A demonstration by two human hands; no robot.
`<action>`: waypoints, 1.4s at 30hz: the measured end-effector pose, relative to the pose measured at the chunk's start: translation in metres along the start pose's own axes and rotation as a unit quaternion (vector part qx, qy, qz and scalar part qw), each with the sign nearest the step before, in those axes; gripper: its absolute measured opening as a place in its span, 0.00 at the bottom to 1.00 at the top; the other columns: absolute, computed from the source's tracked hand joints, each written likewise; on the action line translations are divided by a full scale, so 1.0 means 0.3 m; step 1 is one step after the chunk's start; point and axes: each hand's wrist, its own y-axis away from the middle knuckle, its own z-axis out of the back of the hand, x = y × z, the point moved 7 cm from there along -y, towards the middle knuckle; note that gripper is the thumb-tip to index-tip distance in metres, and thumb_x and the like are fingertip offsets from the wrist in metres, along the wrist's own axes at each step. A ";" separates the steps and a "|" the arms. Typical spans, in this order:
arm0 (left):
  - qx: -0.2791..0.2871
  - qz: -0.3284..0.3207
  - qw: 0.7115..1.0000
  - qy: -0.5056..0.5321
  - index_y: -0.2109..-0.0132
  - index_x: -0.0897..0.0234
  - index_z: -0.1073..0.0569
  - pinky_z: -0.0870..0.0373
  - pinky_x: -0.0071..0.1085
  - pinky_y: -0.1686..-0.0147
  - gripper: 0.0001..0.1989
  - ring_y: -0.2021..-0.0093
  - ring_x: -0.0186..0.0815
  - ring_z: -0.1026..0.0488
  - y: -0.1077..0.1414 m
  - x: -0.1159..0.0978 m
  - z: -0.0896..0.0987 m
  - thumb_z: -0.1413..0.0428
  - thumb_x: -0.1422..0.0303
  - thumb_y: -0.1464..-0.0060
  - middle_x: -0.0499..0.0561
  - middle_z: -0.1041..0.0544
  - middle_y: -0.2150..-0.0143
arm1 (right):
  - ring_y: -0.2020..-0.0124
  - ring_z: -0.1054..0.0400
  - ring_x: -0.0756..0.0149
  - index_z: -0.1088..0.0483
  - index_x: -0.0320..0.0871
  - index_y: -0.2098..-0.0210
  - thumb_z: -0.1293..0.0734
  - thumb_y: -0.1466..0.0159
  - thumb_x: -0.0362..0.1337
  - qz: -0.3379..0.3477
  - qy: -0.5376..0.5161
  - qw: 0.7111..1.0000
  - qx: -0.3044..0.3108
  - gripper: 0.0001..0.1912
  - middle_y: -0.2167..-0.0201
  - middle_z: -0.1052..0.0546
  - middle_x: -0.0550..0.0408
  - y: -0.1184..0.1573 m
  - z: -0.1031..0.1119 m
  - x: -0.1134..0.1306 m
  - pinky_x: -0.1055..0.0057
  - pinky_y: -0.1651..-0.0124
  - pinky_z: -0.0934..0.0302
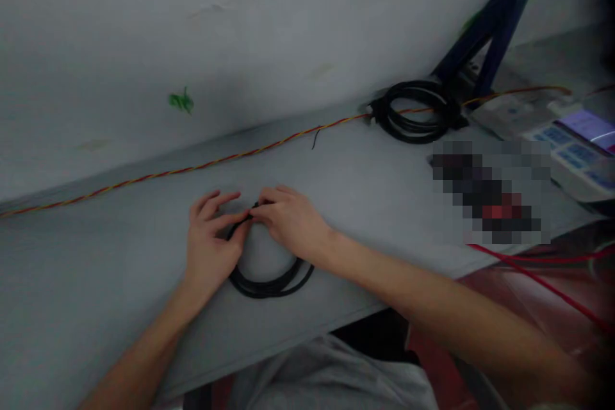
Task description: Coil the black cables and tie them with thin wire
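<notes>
A black cable (269, 288) lies coiled in a loop on the grey table (120, 269), near its front edge. At the far side of the loop, my left hand (214, 237) pinches the cable between thumb and index finger, its other fingers raised and apart. Close against it, my right hand (288, 214) grips the same part of the coil with curled fingers. The fingertips of both hands nearly meet there and partly cover a small dark piece on the cable. The right side of the loop passes under my right hand and wrist.
Another coiled black cable (416, 134) lies by the wall. A twisted red-yellow wire (192, 168) runs along the wall's foot. At right are a blue metal frame (500, 19), a pale device (571, 147), a pixelated area and red cords (542, 275).
</notes>
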 end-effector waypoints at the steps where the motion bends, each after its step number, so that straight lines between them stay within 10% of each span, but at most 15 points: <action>1: -0.001 -0.001 1.000 -0.001 0.61 0.56 0.15 0.28 0.57 0.39 0.05 0.38 0.51 0.29 -0.001 0.001 0.000 0.37 0.65 0.40 0.52 0.18 0.46 | 0.57 0.31 0.62 0.18 0.43 0.54 0.33 0.30 0.27 -0.005 -0.017 1.000 0.002 0.11 0.58 0.22 0.51 -0.004 0.001 -0.007 0.66 0.52 0.37; 26: -0.002 -0.051 0.998 -0.026 0.60 0.51 0.16 0.29 0.57 0.40 0.06 0.40 0.51 0.26 -0.011 -0.018 0.003 0.40 0.63 0.40 0.51 0.19 0.50 | 0.59 0.26 0.66 0.27 0.43 0.37 0.28 0.32 0.33 -0.079 -0.248 0.963 -0.064 0.25 0.59 0.19 0.54 -0.016 0.010 -0.084 0.70 0.50 0.33; 33: -0.040 0.014 0.989 -0.141 0.57 0.53 0.17 0.35 0.58 0.40 0.07 0.39 0.55 0.29 -0.003 0.001 0.047 0.39 0.66 0.41 0.53 0.19 0.48 | 0.65 0.27 0.68 0.23 0.40 0.48 0.34 0.31 0.39 -0.143 -0.345 0.886 -0.274 0.15 0.65 0.20 0.55 0.022 0.149 -0.208 0.71 0.57 0.32; 42: -0.031 0.095 0.978 -0.184 0.60 0.62 0.23 0.34 0.58 0.44 0.07 0.44 0.58 0.29 -0.013 0.106 0.077 0.43 0.65 0.43 0.60 0.21 0.48 | 0.67 0.27 0.66 0.19 0.42 0.61 0.32 0.31 0.36 -0.148 -0.164 0.968 -0.118 0.08 0.65 0.18 0.53 0.029 0.088 -0.160 0.70 0.60 0.38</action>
